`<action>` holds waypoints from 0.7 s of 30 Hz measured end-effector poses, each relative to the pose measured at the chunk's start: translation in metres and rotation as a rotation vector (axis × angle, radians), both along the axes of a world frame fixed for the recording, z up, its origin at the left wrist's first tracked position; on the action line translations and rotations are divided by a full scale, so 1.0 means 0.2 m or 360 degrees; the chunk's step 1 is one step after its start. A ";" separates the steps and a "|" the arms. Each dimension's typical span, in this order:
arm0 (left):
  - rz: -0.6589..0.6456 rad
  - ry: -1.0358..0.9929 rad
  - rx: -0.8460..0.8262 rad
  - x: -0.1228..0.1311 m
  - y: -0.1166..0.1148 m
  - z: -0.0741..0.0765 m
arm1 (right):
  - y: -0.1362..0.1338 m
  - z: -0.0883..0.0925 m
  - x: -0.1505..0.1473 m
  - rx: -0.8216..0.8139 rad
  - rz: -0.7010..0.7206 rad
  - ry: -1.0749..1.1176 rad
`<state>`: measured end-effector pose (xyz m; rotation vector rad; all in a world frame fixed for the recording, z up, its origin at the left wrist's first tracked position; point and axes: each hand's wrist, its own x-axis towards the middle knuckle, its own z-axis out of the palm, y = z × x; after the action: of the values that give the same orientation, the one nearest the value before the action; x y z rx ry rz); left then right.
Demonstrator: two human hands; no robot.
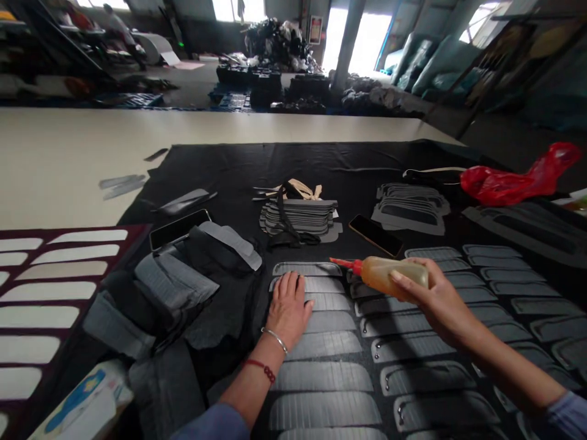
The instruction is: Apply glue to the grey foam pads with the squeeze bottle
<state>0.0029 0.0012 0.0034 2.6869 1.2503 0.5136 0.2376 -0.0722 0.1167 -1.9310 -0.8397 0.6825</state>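
My right hand [424, 284] is wrapped round a squeeze bottle [378, 275] of amber liquid. The bottle lies tilted on its side, its red nozzle pointing left over the top of a column of grey curved fabric pieces [328, 376]. My left hand [291, 299] rests flat on that column's upper pieces, fingers stretched out and holding nothing. Shiny lines run along the edge of the topmost piece [321, 267]. To the right, more columns of grey pieces [428, 376] show similar edge lines and dark glossy drops.
Beyond the hands lie a stack of grey pieces [298, 217], a phone [376, 235] and grey frame-shaped cutouts [410, 208]. A red plastic bag [513, 180] sits at right. Left are folded dark cloth [174, 284], another phone [178, 229] and a maroon slotted template [92, 290].
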 end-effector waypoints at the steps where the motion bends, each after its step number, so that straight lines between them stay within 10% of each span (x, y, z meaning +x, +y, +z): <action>1: -0.0003 -0.0002 0.0008 0.00 -0.02 0.01 | 0.01 -0.01 -0.01 -0.0006 0.0063 -0.0068; 21: 0.0029 -0.0056 -0.0158 0.03 -0.16 -0.05 | 0.21 -0.15 -0.35 0.0142 0.0832 -0.0502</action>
<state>0.0087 -0.0303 -0.0059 2.5762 1.2572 0.4850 0.1684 -0.0303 0.0866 -1.7704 -1.5784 0.6303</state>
